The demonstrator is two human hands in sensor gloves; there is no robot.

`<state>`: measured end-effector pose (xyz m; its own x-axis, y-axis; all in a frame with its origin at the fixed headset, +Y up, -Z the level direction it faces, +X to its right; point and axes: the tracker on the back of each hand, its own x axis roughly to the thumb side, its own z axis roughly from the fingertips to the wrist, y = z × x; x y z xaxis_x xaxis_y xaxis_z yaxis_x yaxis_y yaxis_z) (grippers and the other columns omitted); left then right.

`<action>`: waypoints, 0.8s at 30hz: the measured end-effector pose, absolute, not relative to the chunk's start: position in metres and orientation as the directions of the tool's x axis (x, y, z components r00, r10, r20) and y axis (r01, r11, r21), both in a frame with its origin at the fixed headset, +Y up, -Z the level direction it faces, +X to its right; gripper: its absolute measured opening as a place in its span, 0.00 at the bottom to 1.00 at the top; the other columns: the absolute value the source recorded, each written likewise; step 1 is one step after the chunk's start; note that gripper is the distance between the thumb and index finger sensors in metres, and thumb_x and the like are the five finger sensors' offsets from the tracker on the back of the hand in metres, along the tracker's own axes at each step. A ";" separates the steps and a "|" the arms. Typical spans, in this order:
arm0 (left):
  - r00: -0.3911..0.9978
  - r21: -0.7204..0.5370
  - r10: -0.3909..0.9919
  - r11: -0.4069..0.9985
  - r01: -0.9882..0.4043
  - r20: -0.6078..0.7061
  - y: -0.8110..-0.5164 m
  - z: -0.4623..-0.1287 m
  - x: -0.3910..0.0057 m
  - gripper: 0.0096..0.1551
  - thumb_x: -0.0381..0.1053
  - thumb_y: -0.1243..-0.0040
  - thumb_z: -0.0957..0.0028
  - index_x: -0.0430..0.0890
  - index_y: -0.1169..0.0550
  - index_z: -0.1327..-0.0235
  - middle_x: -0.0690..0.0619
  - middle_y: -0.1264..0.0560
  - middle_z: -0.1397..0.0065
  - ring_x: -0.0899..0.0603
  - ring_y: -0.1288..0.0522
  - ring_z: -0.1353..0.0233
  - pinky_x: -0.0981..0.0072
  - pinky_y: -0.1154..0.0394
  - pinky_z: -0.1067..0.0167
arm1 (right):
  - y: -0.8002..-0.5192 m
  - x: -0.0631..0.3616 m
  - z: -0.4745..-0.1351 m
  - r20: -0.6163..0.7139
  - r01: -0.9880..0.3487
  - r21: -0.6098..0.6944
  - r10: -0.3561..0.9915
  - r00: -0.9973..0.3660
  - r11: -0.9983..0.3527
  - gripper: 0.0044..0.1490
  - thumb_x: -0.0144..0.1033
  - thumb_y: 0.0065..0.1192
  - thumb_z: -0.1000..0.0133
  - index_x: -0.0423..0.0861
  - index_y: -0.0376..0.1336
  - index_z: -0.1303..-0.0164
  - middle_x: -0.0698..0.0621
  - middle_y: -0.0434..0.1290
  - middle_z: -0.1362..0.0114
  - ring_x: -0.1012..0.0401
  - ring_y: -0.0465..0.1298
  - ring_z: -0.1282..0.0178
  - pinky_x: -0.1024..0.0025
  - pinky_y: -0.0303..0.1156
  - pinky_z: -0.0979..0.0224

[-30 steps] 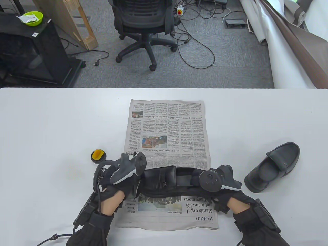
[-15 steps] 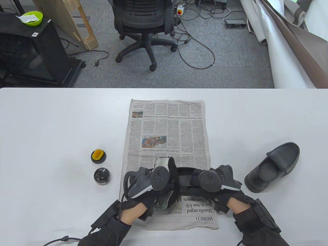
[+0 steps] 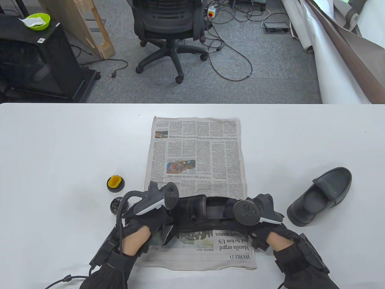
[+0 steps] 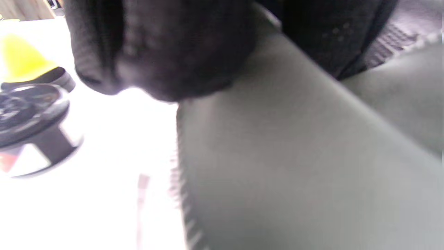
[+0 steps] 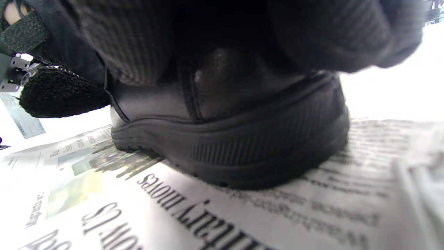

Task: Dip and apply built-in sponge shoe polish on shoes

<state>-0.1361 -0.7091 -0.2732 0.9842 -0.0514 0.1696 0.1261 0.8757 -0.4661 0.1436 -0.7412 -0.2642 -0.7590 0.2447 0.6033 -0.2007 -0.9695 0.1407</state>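
Note:
A black shoe [image 3: 195, 210] lies across the near part of the newspaper [image 3: 197, 144], toe to the left. My right hand [image 3: 264, 207] grips its heel [image 5: 229, 139], fingers [image 5: 138, 34] curled over the top. My left hand [image 3: 159, 221] is at the toe, holding a grey cloth pad [image 3: 166, 236] against the shoe; the pad [image 4: 295, 156] fills the left wrist view. The open polish tin [image 3: 115, 206] stands left of that hand, half hidden by the tracker cable. Behind it lies the lid with the yellow sponge [image 3: 115, 183].
A second black shoe [image 3: 320, 197] rests on the white table [image 3: 60, 150] to the right of the paper. An office chair [image 3: 168, 27], floor cables and a black cabinet stand beyond the far edge.
My left hand swung right over the middle of the shoe with the pad lifted, then came back left to the toe. The polish tin is partly covered again. The right hand stayed put.

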 end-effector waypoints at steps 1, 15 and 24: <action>0.985 -0.465 -0.066 0.875 0.135 0.162 -0.709 -0.274 -0.139 0.24 0.61 0.26 0.58 0.56 0.19 0.50 0.56 0.14 0.60 0.55 0.15 0.75 0.56 0.15 0.52 | -0.741 0.144 -0.264 0.603 -0.201 0.141 0.245 -0.759 -0.969 0.25 0.59 0.67 0.59 0.54 0.76 0.62 0.54 0.73 0.42 0.57 0.79 0.69 0.55 0.78 0.45; 0.911 -0.124 0.321 0.946 -0.298 0.260 -0.698 -0.257 -0.083 0.25 0.62 0.27 0.59 0.54 0.19 0.51 0.57 0.13 0.63 0.57 0.15 0.78 0.59 0.14 0.56 | -0.741 0.144 -0.265 0.604 -0.204 0.144 0.249 -0.757 -0.968 0.25 0.59 0.67 0.59 0.54 0.76 0.62 0.54 0.74 0.42 0.57 0.79 0.69 0.55 0.78 0.45; 0.980 -0.165 0.105 0.983 -0.077 0.169 -0.708 -0.270 -0.079 0.24 0.62 0.29 0.57 0.53 0.18 0.51 0.56 0.13 0.64 0.57 0.16 0.79 0.58 0.14 0.57 | -0.741 0.144 -0.265 0.605 -0.203 0.145 0.249 -0.756 -0.968 0.25 0.59 0.67 0.59 0.54 0.76 0.62 0.54 0.74 0.42 0.57 0.79 0.69 0.56 0.78 0.45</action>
